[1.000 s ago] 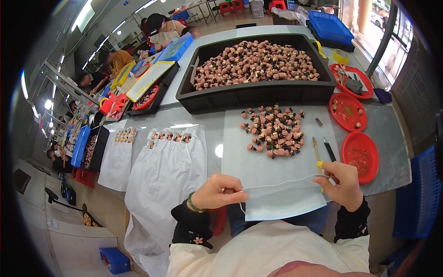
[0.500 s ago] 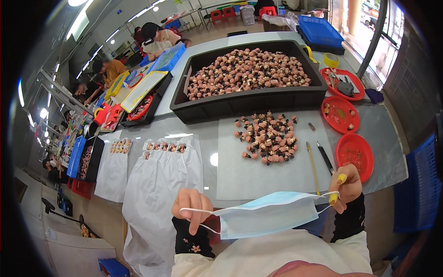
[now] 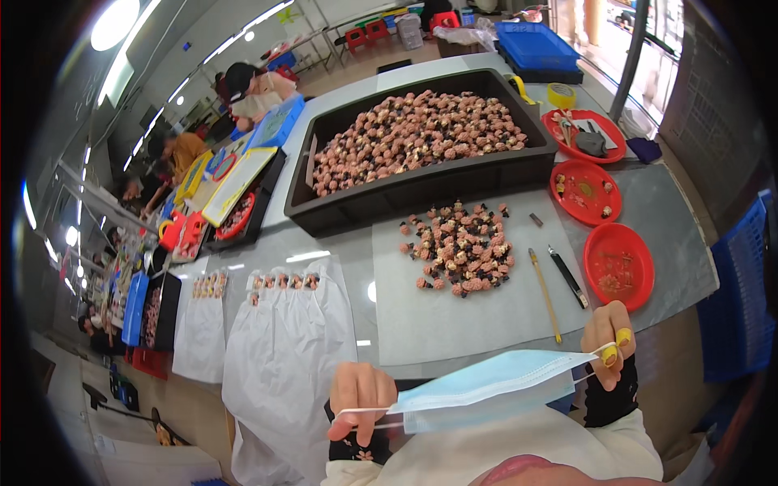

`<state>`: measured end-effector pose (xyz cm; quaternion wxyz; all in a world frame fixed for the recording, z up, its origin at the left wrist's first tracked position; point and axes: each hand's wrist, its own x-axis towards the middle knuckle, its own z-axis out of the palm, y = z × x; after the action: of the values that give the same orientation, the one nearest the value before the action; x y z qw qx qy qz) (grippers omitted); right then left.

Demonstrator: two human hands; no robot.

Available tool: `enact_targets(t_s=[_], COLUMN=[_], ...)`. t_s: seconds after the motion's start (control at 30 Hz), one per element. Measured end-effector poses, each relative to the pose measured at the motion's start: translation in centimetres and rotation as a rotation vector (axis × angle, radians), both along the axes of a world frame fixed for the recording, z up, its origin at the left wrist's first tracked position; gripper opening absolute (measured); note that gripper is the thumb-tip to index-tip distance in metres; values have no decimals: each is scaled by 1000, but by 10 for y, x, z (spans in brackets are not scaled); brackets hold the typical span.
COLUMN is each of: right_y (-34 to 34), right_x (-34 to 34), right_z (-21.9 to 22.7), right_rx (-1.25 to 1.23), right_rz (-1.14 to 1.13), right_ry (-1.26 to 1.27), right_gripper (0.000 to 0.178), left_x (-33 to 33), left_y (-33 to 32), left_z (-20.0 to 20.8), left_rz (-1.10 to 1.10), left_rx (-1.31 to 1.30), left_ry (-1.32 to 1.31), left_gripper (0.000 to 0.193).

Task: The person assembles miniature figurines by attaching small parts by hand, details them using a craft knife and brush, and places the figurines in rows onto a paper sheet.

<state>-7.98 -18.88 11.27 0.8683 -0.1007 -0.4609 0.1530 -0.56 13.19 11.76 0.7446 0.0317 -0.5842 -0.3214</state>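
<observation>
A light blue face mask point(image 3: 490, 385) is stretched between my two hands at the table's near edge. My left hand point(image 3: 359, 397) is closed on the white ear loop at one end. Closed on the opposite loop is my right hand point(image 3: 608, 347), which has yellow coverings on two fingertips. Beyond the mask, a heap of small pink and black figures point(image 3: 463, 249) lies on a white sheet point(image 3: 405, 332). To the right of that heap lie a thin tan stick point(image 3: 545, 296) and a black pen-like tool point(image 3: 568, 277).
A large black bin point(image 3: 421, 193) full of similar figures stands behind the heap. Red dishes point(image 3: 624, 283) line the right side. White bags point(image 3: 288, 348) with small figures along their tops hang over the front edge at left. Other people point(image 3: 253, 89) sit at the far left.
The mask has tilted, its right end higher. My left hand has moved right and down, and my right hand slightly up. The whole view has shifted a little.
</observation>
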Motion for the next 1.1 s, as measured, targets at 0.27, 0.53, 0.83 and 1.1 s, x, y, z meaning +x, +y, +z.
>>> enact_targets(t_s=[0.27,0.53,0.83,1.1], right_y=[-2,-4,3,-2], right_x=[-21,-42,-63,-87], right_z=[-12,-8,-12,-18], right_rx=[-73,-66,0,13], right_rz=[-123,-86,-23,-123], right_ry=[94,152,115,61], right_gripper=[39,37,43,48], left_x=[-7,-36,-66,-73], left_y=[-5,-1,11,8], left_z=[-4,3,0,-3], left_rz=[58,190,208,143], left_rx=[96,136,123,124], left_ry=[69,327,318,314], left_gripper=[25,33,38,39])
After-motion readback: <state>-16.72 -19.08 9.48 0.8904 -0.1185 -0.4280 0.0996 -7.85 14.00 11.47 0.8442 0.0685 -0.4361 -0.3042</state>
